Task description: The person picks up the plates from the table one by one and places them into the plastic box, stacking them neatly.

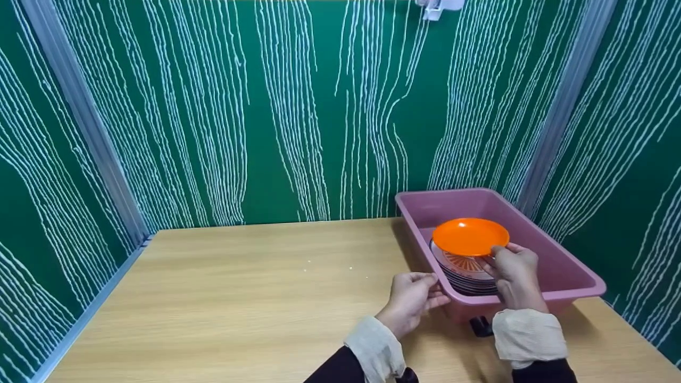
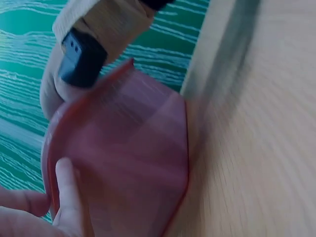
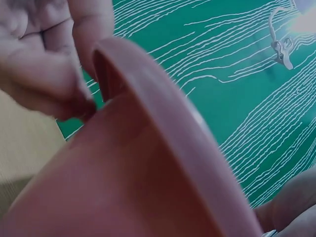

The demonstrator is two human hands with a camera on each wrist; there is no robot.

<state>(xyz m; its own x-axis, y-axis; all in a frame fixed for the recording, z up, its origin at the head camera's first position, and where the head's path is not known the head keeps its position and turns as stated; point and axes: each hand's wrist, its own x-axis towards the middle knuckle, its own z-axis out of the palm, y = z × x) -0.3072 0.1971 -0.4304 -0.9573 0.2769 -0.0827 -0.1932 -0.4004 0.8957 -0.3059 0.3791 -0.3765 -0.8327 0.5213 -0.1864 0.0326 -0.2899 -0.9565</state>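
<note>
A pink plastic basin [image 1: 564, 250] stands at the right of the table. Inside it is a stack of patterned plates [image 1: 468, 274], the top one printed with an orange ray design. Over the stack my right hand [image 1: 513, 271] pinches the near edge of an orange plate [image 1: 468, 236]. At the basin's near left corner my left hand [image 1: 412, 298] grips the rim, one finger [image 2: 69, 192] lying along the outer wall in the left wrist view. The right wrist view shows the left hand [image 3: 49, 59] at that rim; the orange plate is out of sight there.
The wooden table [image 1: 239, 298] stretches left of the basin, with a few tiny white specks on it. Green walls with white wavy lines [image 1: 287, 106] and metal corner posts [image 1: 556, 106] enclose it. A white clamp-like fitting [image 1: 439, 6] hangs high at the back.
</note>
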